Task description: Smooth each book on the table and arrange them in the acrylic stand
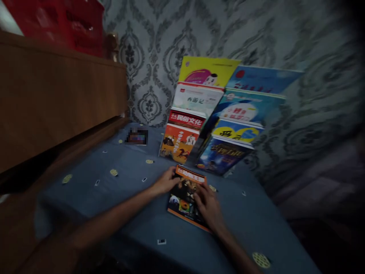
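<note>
A book [186, 219] with a lion and smaller animal pictures on a dark cover, edged in orange, is between my two hands low over the table. At its upper left edge, my left hand [165, 183] is closed on it, thumb over the cover and the other fingers mostly hidden. My right hand [210, 207] grips the right side, its fingers bent over the cover. Just beyond the book stands a tiered display of books, with an orange book [179, 142] at the front left and a dark blue book [224, 154] at the front right.
A blue-grey cloth [125, 201] with small yellow and white prints covers the table. Behind the displayed books rises a patterned wall [159, 45]. A wooden cabinet [62, 102] borders the left, with a red crate [76, 28] on top. A small pixelated item [137, 136] lies at the back left.
</note>
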Available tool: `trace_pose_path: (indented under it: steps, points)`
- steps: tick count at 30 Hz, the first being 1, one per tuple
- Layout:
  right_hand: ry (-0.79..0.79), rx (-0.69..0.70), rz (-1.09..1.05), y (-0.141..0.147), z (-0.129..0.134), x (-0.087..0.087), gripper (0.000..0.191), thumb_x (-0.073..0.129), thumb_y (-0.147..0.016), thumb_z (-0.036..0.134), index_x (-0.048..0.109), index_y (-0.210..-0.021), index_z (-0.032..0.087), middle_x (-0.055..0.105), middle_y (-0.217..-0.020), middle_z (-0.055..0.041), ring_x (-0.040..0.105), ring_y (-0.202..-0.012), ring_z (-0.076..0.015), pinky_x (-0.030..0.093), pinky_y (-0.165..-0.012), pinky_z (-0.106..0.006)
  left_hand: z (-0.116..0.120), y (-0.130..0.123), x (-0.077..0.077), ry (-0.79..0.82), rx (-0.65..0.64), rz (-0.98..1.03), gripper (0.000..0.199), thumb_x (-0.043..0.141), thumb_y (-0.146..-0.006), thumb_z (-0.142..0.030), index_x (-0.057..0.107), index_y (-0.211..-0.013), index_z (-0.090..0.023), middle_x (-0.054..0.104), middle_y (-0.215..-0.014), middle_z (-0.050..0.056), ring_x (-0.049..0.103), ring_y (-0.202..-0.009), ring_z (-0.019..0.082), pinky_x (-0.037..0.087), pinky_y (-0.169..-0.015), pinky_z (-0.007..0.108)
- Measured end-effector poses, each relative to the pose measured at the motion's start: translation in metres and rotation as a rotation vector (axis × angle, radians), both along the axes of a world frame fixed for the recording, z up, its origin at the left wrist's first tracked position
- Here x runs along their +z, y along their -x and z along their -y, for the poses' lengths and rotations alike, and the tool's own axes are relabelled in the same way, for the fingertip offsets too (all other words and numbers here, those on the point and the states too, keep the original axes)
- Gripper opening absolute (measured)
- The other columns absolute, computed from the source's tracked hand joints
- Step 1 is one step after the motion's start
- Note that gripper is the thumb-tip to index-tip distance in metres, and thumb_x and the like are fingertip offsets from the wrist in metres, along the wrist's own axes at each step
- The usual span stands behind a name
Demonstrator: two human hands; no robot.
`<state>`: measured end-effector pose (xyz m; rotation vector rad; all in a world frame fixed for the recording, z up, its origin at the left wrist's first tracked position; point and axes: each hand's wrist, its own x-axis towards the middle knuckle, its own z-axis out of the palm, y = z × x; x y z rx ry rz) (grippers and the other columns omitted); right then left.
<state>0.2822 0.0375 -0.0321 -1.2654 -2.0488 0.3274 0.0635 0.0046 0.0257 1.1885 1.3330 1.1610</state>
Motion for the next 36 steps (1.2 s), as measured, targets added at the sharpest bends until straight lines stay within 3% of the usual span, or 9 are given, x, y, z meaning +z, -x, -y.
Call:
trace_pose_path:
  steps: [7,12,15,17,22,25,30,33,36]
  points:
    - [0.146,0.088,-0.27,0.006,0.012,0.008,0.046,0.058,-0.081,0.04,0.069,-0.122,0.02,0.06,-0.139,-0.0141,0.057,-0.129,-0.0318,0.046,-0.109,-0.053,-0.017,0.016,0.01,0.316,-0.007,0.186,0.037,0.062,-0.068,-0.021,0.063,-0.105,-0.017,0.066,-0.076,0.0,0.059,-0.06,0.012,0.045,-0.054,0.02]
    - [0.403,0.066,-0.484,-0.005,-0.012,0.02,0.049,0.074,-0.066,0.045,0.071,-0.106,0.018,0.074,-0.099,-0.0104,0.071,-0.084,-0.0278,0.061,-0.075,-0.046,-0.02,0.015,0.025,0.314,-0.064,0.243,0.041,0.06,-0.058,-0.015,0.065,-0.099,-0.016,0.067,-0.07,-0.001,0.056,-0.054,0.012,0.042,-0.05,0.02]
    - [0.568,0.205,-0.54,-0.01,-0.022,0.053,0.045,0.08,-0.064,0.052,0.07,-0.091,0.017,0.071,-0.072,-0.0043,0.067,-0.063,-0.0219,0.056,-0.054,-0.033,-0.022,0.014,0.048,0.175,-0.088,0.315,0.039,0.061,-0.056,-0.013,0.067,-0.095,-0.016,0.071,-0.077,0.002,0.062,-0.063,0.014,0.048,-0.06,0.023]
    - [0.552,0.273,-0.606,-0.009,-0.021,0.085,0.045,0.079,-0.067,0.053,0.069,-0.092,0.018,0.073,-0.076,-0.0041,0.066,-0.062,-0.0194,0.053,-0.049,-0.028,-0.021,0.016,0.072,0.007,-0.087,0.326,0.037,0.059,-0.056,-0.011,0.068,-0.092,-0.015,0.073,-0.083,0.003,0.066,-0.076,0.016,0.051,-0.072,0.025]
    - [0.028,0.359,-0.579,-0.006,-0.004,0.142,0.019,0.067,-0.088,0.035,0.07,-0.102,0.024,0.075,-0.108,-0.0056,0.07,-0.103,-0.0228,0.056,-0.093,-0.039,-0.001,0.025,0.123,-0.495,-0.214,-0.015,0.023,0.059,-0.067,-0.013,0.07,-0.086,-0.018,0.074,-0.09,0.003,0.068,-0.091,0.02,0.051,-0.089,0.033]
    - [-0.142,0.446,-0.408,-0.012,0.01,0.118,0.021,0.068,-0.087,0.026,0.069,-0.108,0.025,0.072,-0.121,-0.0082,0.066,-0.116,-0.0246,0.052,-0.101,-0.042,0.026,0.03,0.106,-0.696,-0.377,-0.301,0.024,0.058,-0.079,-0.014,0.071,-0.098,-0.019,0.075,-0.106,0.007,0.067,-0.108,0.024,0.047,-0.102,0.041]
    - [-0.055,0.638,-0.033,-0.027,0.037,0.047,0.031,0.063,-0.086,0.011,0.067,-0.114,0.021,0.072,-0.121,-0.0142,0.064,-0.122,-0.026,0.053,-0.101,-0.046,0.075,0.034,0.021,-0.631,-0.6,-0.639,0.052,0.045,-0.073,0.005,0.064,-0.114,-0.022,0.071,-0.122,0.006,0.062,-0.122,0.021,0.034,-0.118,0.05]
    - [-0.014,0.646,0.128,-0.036,0.041,0.048,0.044,0.054,-0.082,0.0,0.066,-0.12,0.019,0.069,-0.129,-0.015,0.061,-0.127,-0.0269,0.048,-0.107,-0.051,0.089,0.034,-0.003,-0.617,-0.628,-0.711,0.065,0.041,-0.069,0.008,0.059,-0.123,-0.023,0.065,-0.134,0.007,0.056,-0.13,0.019,0.029,-0.121,0.053]
    - [0.055,0.69,0.161,-0.032,0.036,0.075,0.043,0.051,-0.083,0.001,0.071,-0.113,0.024,0.074,-0.119,-0.0087,0.067,-0.116,-0.0258,0.05,-0.106,-0.048,0.09,0.034,-0.003,-0.61,-0.623,-0.701,0.068,0.04,-0.067,0.008,0.058,-0.125,-0.024,0.065,-0.135,0.006,0.056,-0.13,0.019,0.028,-0.122,0.053]
